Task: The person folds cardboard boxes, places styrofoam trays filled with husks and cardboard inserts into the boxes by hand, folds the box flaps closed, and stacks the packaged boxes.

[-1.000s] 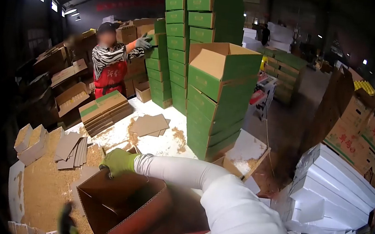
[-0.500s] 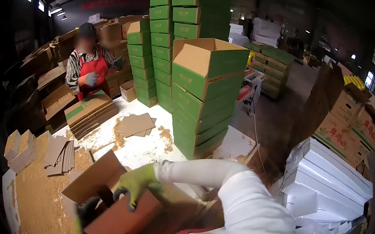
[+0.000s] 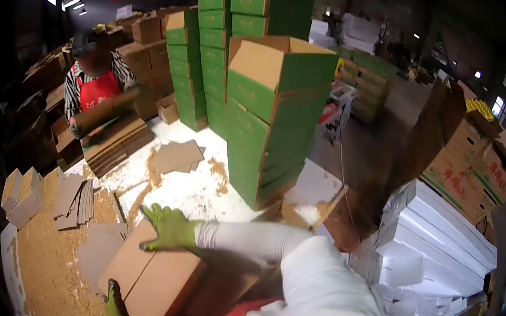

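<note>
A brown cardboard box [image 3: 157,284] lies tilted in front of me, its top flaps closed along a central seam. My right hand [image 3: 168,229], in a yellow-green glove, rests open with spread fingers on the far end of the box top. My left hand [image 3: 115,306], in a similar glove with dark fingertips, touches the near left edge of the box. Only part of it shows, with a finger stretched out against the cardboard; the rest is cut off below. Flat grey-brown cardboard [image 3: 99,250] lies beside the box on the left.
Stacked green cartons [image 3: 272,123] stand beyond my right arm. Sawdust [image 3: 47,265] and cardboard pieces [image 3: 75,200] cover the left of the table. A co-worker [image 3: 99,87] in a red apron handles cardboard over a pile [image 3: 120,143]. White foam boxes [image 3: 437,241] are stacked on the right.
The box's raised flap has come down and its top is now closed. My right hand has flattened out onto it. The co-worker has bent forward and now holds a piece of cardboard.
</note>
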`<state>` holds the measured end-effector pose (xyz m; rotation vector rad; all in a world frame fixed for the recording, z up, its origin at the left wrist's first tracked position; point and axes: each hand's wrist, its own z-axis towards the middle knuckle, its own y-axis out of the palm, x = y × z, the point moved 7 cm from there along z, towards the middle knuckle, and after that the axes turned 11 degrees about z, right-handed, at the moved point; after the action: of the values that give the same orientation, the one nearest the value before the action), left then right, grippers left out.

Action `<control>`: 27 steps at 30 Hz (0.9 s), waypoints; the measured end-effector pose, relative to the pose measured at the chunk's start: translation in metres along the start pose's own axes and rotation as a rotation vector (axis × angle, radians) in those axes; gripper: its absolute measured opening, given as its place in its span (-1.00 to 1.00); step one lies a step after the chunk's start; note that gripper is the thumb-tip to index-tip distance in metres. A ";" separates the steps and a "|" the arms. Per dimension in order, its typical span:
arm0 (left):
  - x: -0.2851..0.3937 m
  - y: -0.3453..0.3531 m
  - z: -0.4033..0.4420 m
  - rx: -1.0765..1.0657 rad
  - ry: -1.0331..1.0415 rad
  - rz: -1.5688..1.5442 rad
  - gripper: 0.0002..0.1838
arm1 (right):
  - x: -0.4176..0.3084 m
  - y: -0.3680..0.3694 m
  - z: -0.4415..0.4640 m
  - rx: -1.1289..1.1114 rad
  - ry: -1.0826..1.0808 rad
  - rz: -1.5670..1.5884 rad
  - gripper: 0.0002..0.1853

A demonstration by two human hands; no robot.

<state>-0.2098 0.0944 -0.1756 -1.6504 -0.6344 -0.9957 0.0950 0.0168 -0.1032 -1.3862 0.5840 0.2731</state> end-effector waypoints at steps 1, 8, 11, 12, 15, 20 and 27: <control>-0.059 0.003 0.035 -0.058 0.299 -0.204 -0.14 | 0.005 -0.017 -0.003 -0.153 0.184 0.123 -0.11; 0.089 -0.001 -0.101 0.187 0.483 0.301 0.00 | 0.046 -0.033 -0.095 -0.588 0.537 1.175 -0.45; 0.073 -0.007 -0.115 -0.123 0.397 -0.197 0.34 | 0.041 -0.006 -0.135 -0.112 0.335 1.319 -0.35; 0.052 -0.007 -0.113 -0.099 0.331 -0.399 0.25 | 0.048 0.016 -0.144 -0.049 0.175 1.126 -0.37; 0.032 -0.020 -0.107 -0.283 -0.170 0.212 -0.19 | 0.110 0.092 -0.198 -0.145 -0.102 0.489 -0.35; 0.035 0.011 -0.130 0.032 0.013 0.492 -0.36 | 0.041 -0.041 -0.096 0.017 -0.005 0.935 -0.27; -0.101 -0.113 -0.123 0.723 -0.211 0.295 -0.04 | -0.022 0.020 -0.044 -0.035 -0.316 0.098 -0.10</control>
<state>-0.3886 0.0190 -0.1933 -1.1536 -0.7526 -0.3118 0.0569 -0.0189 -0.1115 -1.3162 0.3863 0.5719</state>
